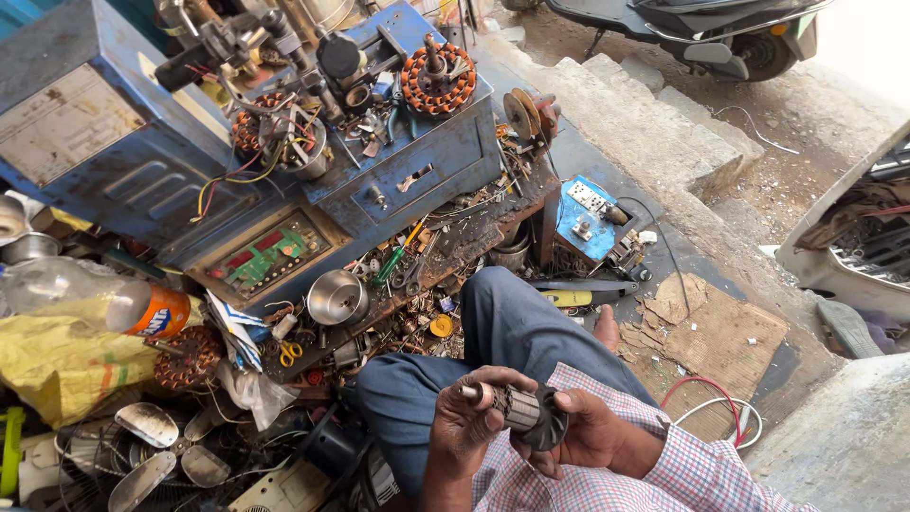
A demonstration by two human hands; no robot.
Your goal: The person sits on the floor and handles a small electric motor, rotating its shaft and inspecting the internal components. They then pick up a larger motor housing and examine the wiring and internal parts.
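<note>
Our left hand point(466, 417) fingers are clamped round the shaft end of a motor armature point(519, 413), right hand point(580, 433) cupped tight on its fat end. Blue-trousered knee point(502, 327) at 12 o'clock, cluttered workbench point(455, 248) beyond, steel funnel point(337, 298) around 11.

We saw a dull grey-and-copper cylindrical motor armature point(523, 413) against a pink-and-white checked cotton shirt sleeve point(664, 465) and dark blue trousers point(502, 332). Behind stood a chipped blue metal machine cabinet point(417, 161), an orange-wound copper stator ring point(438, 81), a green circuit board point(270, 256) and a crumpled yellow plastic bag point(57, 360).
</note>
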